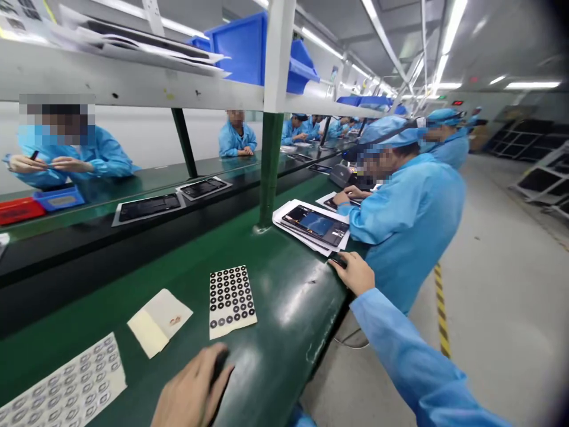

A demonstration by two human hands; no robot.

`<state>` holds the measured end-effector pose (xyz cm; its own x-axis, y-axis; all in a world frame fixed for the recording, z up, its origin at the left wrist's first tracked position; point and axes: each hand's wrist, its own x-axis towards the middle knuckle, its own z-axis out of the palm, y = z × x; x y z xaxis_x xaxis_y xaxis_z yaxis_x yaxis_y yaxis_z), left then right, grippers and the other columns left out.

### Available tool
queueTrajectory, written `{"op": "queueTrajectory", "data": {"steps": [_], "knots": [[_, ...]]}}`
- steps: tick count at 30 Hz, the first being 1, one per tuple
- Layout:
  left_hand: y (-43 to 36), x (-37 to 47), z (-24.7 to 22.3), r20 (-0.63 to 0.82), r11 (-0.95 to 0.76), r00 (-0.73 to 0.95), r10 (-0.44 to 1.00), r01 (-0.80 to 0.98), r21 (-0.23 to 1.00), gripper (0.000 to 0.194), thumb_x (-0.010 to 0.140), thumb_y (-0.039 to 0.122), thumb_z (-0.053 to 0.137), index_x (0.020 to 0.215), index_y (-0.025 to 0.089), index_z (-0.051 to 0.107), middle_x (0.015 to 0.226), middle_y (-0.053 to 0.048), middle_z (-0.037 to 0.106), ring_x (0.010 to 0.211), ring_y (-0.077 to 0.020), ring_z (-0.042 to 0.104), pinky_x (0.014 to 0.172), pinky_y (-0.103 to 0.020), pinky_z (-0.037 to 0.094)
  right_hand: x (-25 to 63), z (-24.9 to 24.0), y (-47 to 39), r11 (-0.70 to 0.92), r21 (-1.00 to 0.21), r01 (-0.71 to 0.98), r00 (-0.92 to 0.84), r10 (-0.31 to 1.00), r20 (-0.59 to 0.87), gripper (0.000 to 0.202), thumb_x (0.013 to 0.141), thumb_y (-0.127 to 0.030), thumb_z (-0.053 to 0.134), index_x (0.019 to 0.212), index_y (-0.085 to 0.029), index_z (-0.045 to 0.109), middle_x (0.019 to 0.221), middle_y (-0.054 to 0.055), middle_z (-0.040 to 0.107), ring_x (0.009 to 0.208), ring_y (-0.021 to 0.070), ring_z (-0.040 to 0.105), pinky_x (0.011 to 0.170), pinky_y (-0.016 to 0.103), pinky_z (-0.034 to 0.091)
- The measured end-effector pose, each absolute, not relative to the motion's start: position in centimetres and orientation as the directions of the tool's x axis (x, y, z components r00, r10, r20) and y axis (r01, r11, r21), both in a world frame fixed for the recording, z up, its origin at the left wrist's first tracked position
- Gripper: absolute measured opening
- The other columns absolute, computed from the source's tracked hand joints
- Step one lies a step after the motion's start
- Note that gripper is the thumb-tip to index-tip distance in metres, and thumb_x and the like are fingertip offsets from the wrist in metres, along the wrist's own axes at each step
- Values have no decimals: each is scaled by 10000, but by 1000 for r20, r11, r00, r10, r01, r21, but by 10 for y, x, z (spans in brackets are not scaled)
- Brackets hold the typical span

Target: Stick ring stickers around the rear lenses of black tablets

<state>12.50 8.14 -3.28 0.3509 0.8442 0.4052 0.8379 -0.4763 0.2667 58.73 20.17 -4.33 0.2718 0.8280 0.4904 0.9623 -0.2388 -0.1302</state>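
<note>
My left hand [193,388] is low in the view, just above the green bench. Its thumb and fingers curl round a small black object [219,363], mostly hidden by the hand. My right hand [357,274] reaches to the bench's right edge, its fingers closed on another small dark object [338,260]. That hand is beside a stack of white sheets with a dark flat device part [316,225] on top. In front of my left hand lies a sheet of black ring stickers [231,296]. A cream paper square [160,322] is left of it.
A sheet of clear stickers [66,388] lies at the lower left. A green post [269,172] rises from the bench under a shelf. A co-worker in blue [413,201] sits close on the right. Dark panels [151,206] lie on the black conveyor strip.
</note>
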Motion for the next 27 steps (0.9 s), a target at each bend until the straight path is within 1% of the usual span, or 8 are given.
{"op": "queueTrajectory", "data": {"steps": [3,6,10,13,15,18,22,27], "knots": [[122,160,-32,400,-471,398,826,876,101,305,1066,353,404,1181,240,663,1030,-52,794,784,-211,780,559,-251,550,595,-43,218,-193,-100,976,217,845,489,306,940,-449,638,1131,-231,736,1017,71,757,853,228,711,573,277,433],[143,184,-37,375,-416,366,852,907,59,308,1051,216,396,1201,225,665,1031,-64,793,824,-222,778,567,-253,531,602,-44,225,-125,-58,990,137,854,502,287,955,-393,609,1158,-236,736,1040,70,774,855,221,714,571,267,418],[140,219,-39,312,-468,374,874,819,331,320,1017,179,421,1222,241,659,1067,-73,785,892,-224,765,677,-267,545,605,-48,227,-64,-19,998,64,828,557,318,1012,-350,517,1214,-219,725,1071,81,778,832,205,714,569,259,399],[140,260,-36,206,-356,336,919,485,799,209,965,259,538,1102,248,696,947,-56,766,807,-215,734,719,-291,545,605,-48,229,-24,8,1000,14,795,606,333,1044,-344,479,1207,-199,731,1064,87,781,762,186,705,554,261,372],[150,293,-35,111,-186,304,946,231,955,161,928,297,607,1041,230,699,810,-32,725,676,-187,693,674,-288,543,603,-47,231,11,26,1000,-25,771,637,336,1059,-333,463,1171,-187,745,1035,85,786,725,174,698,554,264,366],[182,347,-39,33,-45,305,952,35,998,213,960,352,592,1059,186,680,830,-54,738,620,-162,692,619,-279,564,597,-44,236,76,48,996,-89,732,675,333,1070,-327,462,1132,-180,755,1000,79,790,732,165,703,583,256,392],[240,408,-43,-20,70,251,968,-196,978,306,1019,388,571,1188,147,651,1131,-123,729,948,-201,731,841,-364,608,585,-41,241,142,53,988,-137,689,712,316,1073,-323,475,1126,-175,749,991,85,787,741,155,707,625,236,435],[288,441,-43,-52,139,252,966,-345,928,353,993,387,640,1275,174,627,1264,-100,661,1059,-232,679,903,-447,594,572,-42,242,183,23,983,-144,684,715,306,1064,-269,459,1126,-177,743,985,93,781,766,164,718,658,225,487]]}}
